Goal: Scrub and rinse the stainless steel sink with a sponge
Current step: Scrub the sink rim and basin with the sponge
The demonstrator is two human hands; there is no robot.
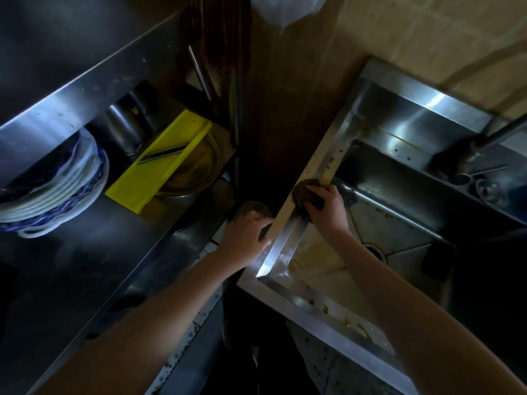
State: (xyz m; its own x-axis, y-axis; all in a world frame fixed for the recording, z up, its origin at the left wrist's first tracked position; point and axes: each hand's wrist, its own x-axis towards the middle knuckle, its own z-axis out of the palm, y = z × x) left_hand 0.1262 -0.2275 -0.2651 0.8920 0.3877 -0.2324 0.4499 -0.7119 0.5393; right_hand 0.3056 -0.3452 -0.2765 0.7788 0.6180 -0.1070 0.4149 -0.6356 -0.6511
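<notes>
The right hand (325, 206) pressed the sponge (306, 189), its grip closed round it, on the sink (288, 243) rim's left side. The left hand (245, 232) clutched the rim's outer edge. On wet steel the sponge might skid, leaving grime (361, 327) behind.

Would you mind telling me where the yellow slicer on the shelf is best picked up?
Probably grip the yellow slicer by its plain near end, pinching across the width, coming from the open front. That end lies clear of the blade; the far end sits deep under the upper shelf, beside the metal bowl.
</notes>
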